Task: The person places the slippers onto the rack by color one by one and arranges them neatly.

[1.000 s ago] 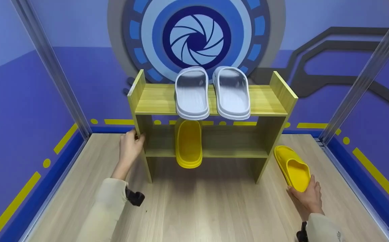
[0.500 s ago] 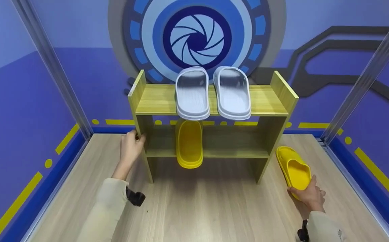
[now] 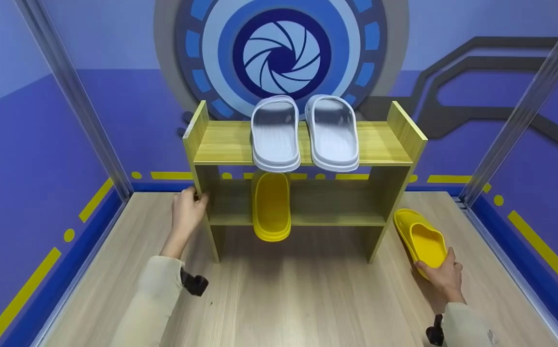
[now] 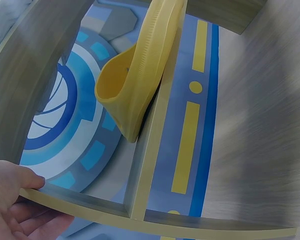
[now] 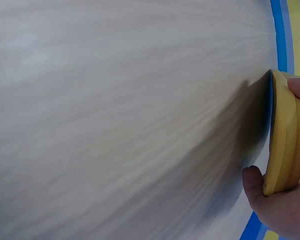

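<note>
My left hand [image 3: 188, 210] grips the left side panel of the wooden shoe rack [image 3: 307, 220], with the thumb on its inner face and the fingers outside in the left wrist view. One yellow clog [image 3: 272, 207] sits on the rack's middle shelf, its heel end jutting past the front edge. To the right of the rack, my right hand [image 3: 443, 276] holds a second yellow clog [image 3: 419, 239] by its heel end, toe pointing toward the back. In the right wrist view, thumb and fingers sit on either side of that clog [image 5: 285, 135], over its shadow on the wood.
Two pale grey clogs [image 3: 276, 137] stand side by side on the top shelf, heels over the front edge. The wooden tabletop [image 3: 279, 303] is bounded by blue printed panels [image 3: 33, 159] and metal corner posts [image 3: 524, 106].
The clog in my right hand has shifted very slightly, and that hand's fingers have moved a little around its heel. My left hand stays on the rack's side panel.
</note>
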The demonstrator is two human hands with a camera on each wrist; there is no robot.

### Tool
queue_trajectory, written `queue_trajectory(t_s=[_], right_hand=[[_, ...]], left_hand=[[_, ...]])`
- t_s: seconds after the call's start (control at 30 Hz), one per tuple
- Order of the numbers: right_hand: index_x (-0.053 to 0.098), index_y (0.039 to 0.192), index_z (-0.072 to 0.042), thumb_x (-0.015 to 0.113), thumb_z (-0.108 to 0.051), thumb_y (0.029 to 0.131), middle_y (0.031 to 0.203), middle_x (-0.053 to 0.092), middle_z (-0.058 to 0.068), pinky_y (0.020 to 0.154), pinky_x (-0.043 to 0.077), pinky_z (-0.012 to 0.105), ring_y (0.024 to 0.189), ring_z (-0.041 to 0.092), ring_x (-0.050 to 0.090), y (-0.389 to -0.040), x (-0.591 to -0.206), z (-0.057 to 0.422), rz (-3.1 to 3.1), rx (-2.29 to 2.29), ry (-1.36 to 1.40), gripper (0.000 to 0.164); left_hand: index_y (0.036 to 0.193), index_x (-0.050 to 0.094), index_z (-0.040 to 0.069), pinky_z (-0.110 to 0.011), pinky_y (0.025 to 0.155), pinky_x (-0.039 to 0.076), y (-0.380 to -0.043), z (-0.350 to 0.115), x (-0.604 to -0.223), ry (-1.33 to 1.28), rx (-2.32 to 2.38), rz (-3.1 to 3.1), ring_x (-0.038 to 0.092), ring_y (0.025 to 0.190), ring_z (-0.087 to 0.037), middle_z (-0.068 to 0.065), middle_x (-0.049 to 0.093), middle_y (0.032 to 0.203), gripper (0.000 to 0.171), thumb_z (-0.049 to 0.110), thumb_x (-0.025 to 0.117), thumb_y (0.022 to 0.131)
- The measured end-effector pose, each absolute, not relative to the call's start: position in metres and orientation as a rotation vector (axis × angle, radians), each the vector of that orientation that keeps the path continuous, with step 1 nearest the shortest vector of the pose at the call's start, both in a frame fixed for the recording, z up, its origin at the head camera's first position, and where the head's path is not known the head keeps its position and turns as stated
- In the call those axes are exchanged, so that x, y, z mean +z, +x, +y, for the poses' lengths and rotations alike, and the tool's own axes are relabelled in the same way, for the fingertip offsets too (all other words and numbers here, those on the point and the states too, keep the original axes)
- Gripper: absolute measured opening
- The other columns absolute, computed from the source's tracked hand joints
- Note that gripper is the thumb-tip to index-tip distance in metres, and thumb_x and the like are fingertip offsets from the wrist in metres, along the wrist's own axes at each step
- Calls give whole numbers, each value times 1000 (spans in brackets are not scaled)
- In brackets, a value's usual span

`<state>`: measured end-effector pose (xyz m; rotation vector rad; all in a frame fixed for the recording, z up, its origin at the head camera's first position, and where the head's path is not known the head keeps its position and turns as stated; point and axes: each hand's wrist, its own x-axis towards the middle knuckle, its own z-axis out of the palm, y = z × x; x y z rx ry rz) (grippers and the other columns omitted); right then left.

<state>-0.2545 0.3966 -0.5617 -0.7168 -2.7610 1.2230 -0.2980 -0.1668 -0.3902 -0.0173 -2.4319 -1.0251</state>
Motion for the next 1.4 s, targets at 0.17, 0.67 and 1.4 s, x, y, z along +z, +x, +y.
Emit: queue_trajectory(t_s=[0.17,0.67,1.4], right_hand=[[-13,137,0,61,-43,76,124,10,37,94,18,58,109,47,22,-254,-562,397,-2730,1242,-688,105],[-8,136,6,61,-47,76,128,10,36,93,18,58,110,46,23,-250,-548,405,-2883,1206,-468,106],[23,126,17,66,-36,73,105,43,26,73,37,51,86,32,43,-230,-459,442,-3224,867,208,86]], left_hand=[[80,59,-7,-43,59,45,-299,-167,-391,-27,-1015,-2422,58,69,-32,-22,61,78,17,10,57,82],[79,59,-7,-41,55,44,-297,-167,-390,-32,-1024,-2420,56,64,-29,-20,61,75,18,11,57,83],[81,60,-8,-44,59,45,-298,-168,-389,-37,-1019,-2430,58,69,-33,-23,62,79,19,11,57,83]])
